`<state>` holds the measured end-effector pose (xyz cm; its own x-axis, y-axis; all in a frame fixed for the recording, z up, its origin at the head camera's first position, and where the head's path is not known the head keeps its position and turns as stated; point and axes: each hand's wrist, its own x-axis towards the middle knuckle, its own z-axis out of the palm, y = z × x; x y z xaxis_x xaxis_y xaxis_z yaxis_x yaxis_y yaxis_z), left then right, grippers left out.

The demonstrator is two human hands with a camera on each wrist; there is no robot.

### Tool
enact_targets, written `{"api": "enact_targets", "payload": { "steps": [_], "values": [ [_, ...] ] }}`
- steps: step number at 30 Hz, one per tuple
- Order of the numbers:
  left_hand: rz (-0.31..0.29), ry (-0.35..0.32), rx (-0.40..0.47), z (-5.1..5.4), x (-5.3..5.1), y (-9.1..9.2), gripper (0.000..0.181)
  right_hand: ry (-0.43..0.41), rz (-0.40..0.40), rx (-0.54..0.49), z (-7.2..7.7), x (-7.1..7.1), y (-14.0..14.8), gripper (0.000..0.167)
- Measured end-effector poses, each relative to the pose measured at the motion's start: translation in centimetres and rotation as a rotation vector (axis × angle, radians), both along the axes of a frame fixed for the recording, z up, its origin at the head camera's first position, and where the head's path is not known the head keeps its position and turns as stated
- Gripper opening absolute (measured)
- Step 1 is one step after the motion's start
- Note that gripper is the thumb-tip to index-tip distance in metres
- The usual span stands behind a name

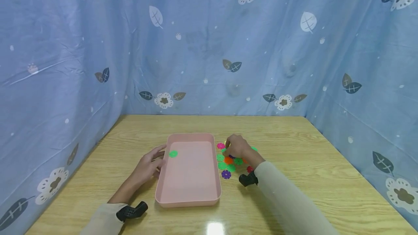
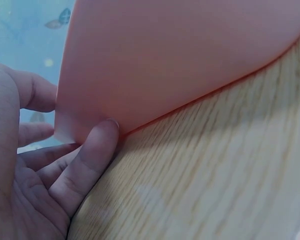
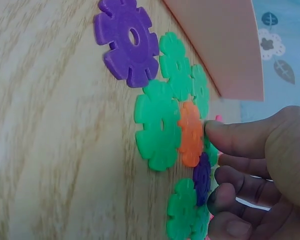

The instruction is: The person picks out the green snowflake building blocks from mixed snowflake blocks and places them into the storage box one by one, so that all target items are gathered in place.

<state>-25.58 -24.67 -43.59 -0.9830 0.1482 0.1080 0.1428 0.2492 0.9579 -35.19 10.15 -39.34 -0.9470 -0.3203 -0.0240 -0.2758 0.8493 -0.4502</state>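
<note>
A pink tray [image 1: 188,203] lies on the table, with one green flower-shaped disc [image 1: 173,153] inside near its left wall. My left hand [image 1: 147,168] touches the tray's left side; in the left wrist view, the thumb [image 2: 97,145] rests against the outer wall [image 2: 165,55]. Beyond the tray's right side, my right hand [image 1: 239,147] reaches down over a cluster of discs. In the right wrist view, its bent fingers and thumb [image 3: 240,137] are at the discs beside an orange disc [image 3: 191,134] and a dark purple one [image 3: 202,179]; whether they touch one is unclear.
The discs right of the tray include a purple one [image 1: 226,174] nearest the front, a pink one [image 1: 221,145] at the back, several green ones and a red one [image 1: 249,169] by the right wrist. A blue patterned curtain [image 1: 202,46] surrounds the wooden table [image 1: 294,148].
</note>
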Motion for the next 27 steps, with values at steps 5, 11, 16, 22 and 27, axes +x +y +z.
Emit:
{"api": "enact_targets", "payload": {
  "steps": [5, 11, 16, 22, 27],
  "values": [
    [-0.003, 0.002, 0.002, 0.22, 0.22, -0.03, 0.063, 0.009, 0.004, 0.006, -0.25, 0.00, -0.31, 0.021],
    [0.015, 0.002, -0.011, 0.33, 0.19, 0.14, 0.062, -0.016, -0.006, -0.010, -0.14, 0.10, -0.46, 0.017],
    [0.005, 0.010, -0.009, 0.49, 0.20, 0.13, 0.062, -0.012, 0.003, -0.004, 0.00, 0.17, -0.58, 0.015],
    [0.005, 0.017, -0.013, 0.48, 0.20, 0.01, 0.062, 0.002, 0.016, -0.012, 0.01, 0.35, -0.75, 0.012],
    [0.005, 0.009, -0.006, 0.25, 0.16, 0.09, 0.062, 0.007, 0.008, -0.024, -0.05, 0.37, -0.77, 0.013]
  ]
}}
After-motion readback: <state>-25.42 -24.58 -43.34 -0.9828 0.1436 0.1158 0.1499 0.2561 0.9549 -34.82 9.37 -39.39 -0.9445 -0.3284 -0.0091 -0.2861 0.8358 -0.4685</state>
